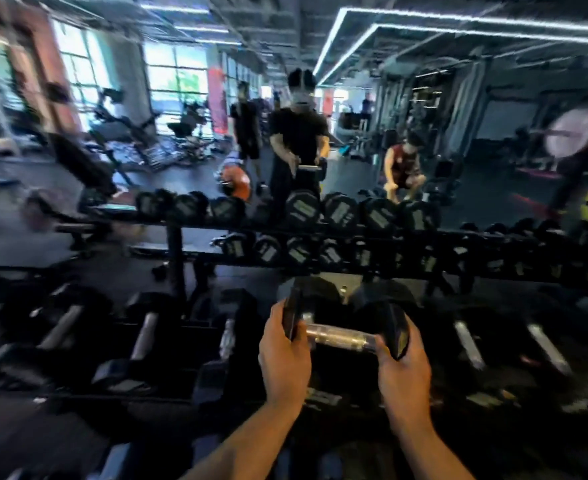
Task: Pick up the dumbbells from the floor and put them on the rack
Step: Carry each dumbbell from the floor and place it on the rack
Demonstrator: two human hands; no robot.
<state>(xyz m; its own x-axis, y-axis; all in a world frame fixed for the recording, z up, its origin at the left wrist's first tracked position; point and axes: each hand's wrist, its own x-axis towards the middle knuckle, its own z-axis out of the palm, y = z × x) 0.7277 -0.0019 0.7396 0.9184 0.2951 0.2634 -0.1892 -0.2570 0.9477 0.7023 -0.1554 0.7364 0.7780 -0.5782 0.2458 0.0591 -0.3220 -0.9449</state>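
I hold one black dumbbell (pixel 341 336) with a silver handle crosswise in front of me, above the near tier of the rack (pixel 178 258). My left hand (pixel 283 358) grips its left head. My right hand (pixel 401 370) grips its right head. The dumbbell hangs over a gap between racked dumbbells (pixel 147 336). The frame is blurred by motion.
A wall mirror behind the rack reflects me holding the dumbbell, a standing person and a crouching person in red (pixel 401 164). More dumbbells (pixel 301 209) fill the upper tiers. Benches and machines stand at the left.
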